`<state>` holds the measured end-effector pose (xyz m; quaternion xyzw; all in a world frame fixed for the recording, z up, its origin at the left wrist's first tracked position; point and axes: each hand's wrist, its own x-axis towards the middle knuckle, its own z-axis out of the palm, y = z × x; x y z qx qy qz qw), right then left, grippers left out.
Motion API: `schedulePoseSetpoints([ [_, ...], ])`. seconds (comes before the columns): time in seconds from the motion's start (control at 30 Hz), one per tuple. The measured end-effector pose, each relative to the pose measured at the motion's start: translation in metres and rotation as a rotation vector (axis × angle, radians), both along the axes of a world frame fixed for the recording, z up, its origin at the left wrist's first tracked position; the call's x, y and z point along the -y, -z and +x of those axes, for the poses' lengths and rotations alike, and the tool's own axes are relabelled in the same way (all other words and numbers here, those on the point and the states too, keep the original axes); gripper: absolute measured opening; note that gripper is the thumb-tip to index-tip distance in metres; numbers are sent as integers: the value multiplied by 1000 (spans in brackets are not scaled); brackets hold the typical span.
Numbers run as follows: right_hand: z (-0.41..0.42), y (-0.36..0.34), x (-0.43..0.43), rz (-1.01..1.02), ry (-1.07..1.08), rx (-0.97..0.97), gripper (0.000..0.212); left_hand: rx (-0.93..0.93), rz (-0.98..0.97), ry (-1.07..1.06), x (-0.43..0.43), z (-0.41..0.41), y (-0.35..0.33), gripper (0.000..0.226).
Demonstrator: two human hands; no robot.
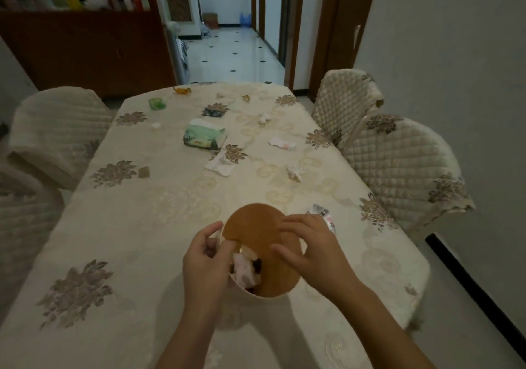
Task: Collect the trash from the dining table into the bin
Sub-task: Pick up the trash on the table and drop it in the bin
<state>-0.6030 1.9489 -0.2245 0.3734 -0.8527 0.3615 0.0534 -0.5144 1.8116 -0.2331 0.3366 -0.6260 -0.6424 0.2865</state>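
A small white bin (242, 290) with a brown swing lid (253, 226) stands on the near part of the dining table (128, 240). My left hand (206, 263) grips its left rim, fingers curled over white and pink wrappers (244, 272) inside the opening. My right hand (310, 250) lies spread on the tilted lid. A clear wrapper (323, 213) pokes out behind that hand. Farther off lie a crumpled white paper (219, 165), a crumpled tissue (294, 172), a pink-white wrapper (283, 143), a dark wrapper (215, 111), a green packet (157, 103) and an orange wrapper (182, 90).
A green tissue pack (205, 135) sits mid-table, with a small white cap (156, 125) and a tan scrap (143, 171) to the left. Quilted chairs stand at the right (398, 163) and left (57, 129). A wooden cabinet (85, 49) and a tiled hallway (233, 52) lie beyond the table.
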Motion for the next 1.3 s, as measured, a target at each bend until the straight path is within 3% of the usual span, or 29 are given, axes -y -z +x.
schedulePoseSetpoints([
  [0.1,-29,11,-14,-111,205,39,26,-8,0,-10,4,-11,2,28],
  [0.27,-90,56,-38,36,375,226,48,-15,-11,-52,1,-31,-1,27],
  [0.47,-148,108,-40,286,229,349,63,8,-25,-172,-13,-62,-1,29],
  [0.73,-181,138,-46,230,-62,293,37,40,-51,-405,-48,-90,4,28],
  [0.9,-195,141,-41,268,-21,343,33,16,-50,-451,-66,-93,6,29],
  [1.0,-198,142,-42,315,-40,315,18,-3,-38,-464,-71,-94,6,30],
  [1.3,-200,117,-56,199,58,306,9,9,-1,-459,-74,-96,2,30],
])
